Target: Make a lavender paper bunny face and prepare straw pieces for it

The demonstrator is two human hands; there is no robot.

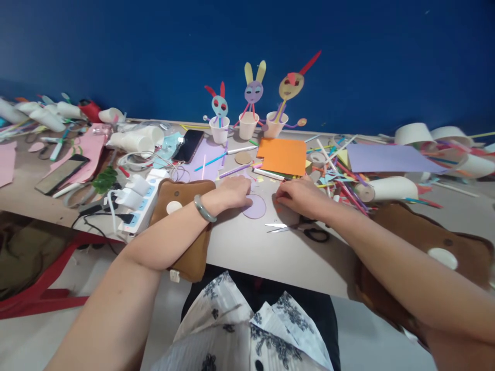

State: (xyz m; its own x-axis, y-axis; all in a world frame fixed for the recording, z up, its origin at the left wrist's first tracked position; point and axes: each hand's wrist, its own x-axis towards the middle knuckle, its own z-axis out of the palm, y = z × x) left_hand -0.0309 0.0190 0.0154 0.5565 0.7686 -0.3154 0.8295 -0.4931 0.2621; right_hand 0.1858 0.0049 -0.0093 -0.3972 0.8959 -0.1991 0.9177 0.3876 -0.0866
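A round purple paper disc (254,206) lies on the table in front of me. My left hand (235,192) rests at its left edge, fingers bent and pressed together; whatever they may grip is too small to name. To the right of the disc, my right hand (296,197) is low over the table with its fingertips drawn together near tiny orange scraps. What it holds, if anything, cannot be made out. Scissors (315,235) with black handles lie just below my right hand, blades pointing left. Beyond the hands is an orange paper sheet (284,156).
Three paper-face figures stand in white cups (248,126) by the blue wall. A power strip (145,203) and a brown cushion (199,252) are at left, another brown cushion (406,242) at right. Pens, paper strips and a phone (188,146) clutter the table's back.
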